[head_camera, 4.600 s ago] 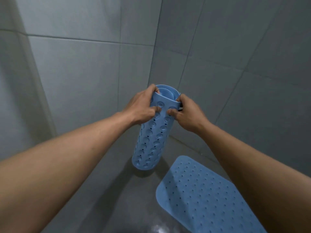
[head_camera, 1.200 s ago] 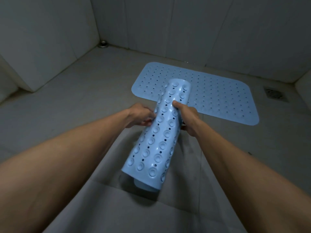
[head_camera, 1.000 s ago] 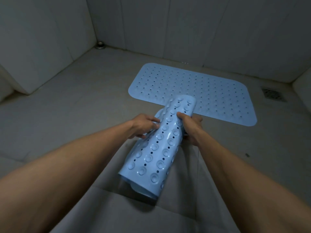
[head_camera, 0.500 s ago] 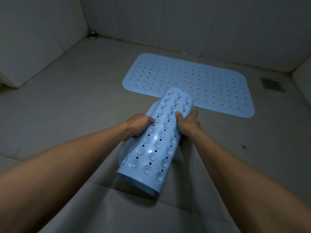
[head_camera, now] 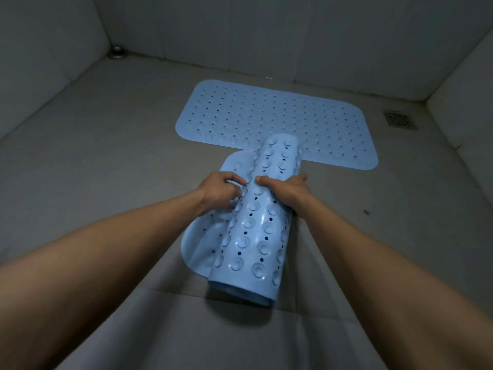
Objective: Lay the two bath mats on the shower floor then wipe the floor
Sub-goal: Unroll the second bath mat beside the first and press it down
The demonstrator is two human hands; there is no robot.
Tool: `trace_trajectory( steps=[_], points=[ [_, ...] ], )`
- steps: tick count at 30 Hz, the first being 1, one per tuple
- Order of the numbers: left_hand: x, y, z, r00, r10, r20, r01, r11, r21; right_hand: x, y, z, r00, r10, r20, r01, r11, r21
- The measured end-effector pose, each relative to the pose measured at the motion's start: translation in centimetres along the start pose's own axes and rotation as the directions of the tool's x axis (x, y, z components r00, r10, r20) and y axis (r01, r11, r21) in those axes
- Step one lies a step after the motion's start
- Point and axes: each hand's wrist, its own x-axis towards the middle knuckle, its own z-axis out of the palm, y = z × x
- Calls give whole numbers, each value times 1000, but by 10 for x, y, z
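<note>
A light blue bath mat (head_camera: 277, 121) with small holes lies flat on the grey shower floor (head_camera: 106, 156), near the back wall. A second blue mat (head_camera: 256, 231), still mostly rolled with its suction cups outward, rests on the floor in front of it, running toward me. Its loose flap spreads out to the left. My left hand (head_camera: 218, 192) grips that flap at the roll's left side. On the right side of the roll, my right hand (head_camera: 286, 189) clutches the top.
A square floor drain (head_camera: 400, 119) sits at the far right. A round metal fitting (head_camera: 116, 51) sits in the far left corner. Grey tiled walls close in the floor at the left, back and right.
The rolled mat has come down onto the floor and its flap has opened out to the left. Earlier I held the roll upright against the wall corner.
</note>
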Motion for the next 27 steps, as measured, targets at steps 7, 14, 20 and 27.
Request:
trace_trajectory(
  steps=[7, 14, 20, 27],
  points=[
    [11, -33, 9, 977, 214, 6, -180, 802, 570, -11, 16, -4, 988, -86, -126, 78, 995, -68],
    [-3, -54, 9, 964, -41, 263, -229, 378, 897, -24, 4, 12, 990, -129, -63, 90, 900, -427],
    [-8, -58, 12, 978, -69, 196, -152, 401, 903, -28, 3, 22, 993, -116, 5, 103, 852, -514],
    [-11, -57, 16, 985, -145, 97, -28, 420, 907, -32, 13, -3, 976, -218, 20, 205, 879, -431]
  ],
)
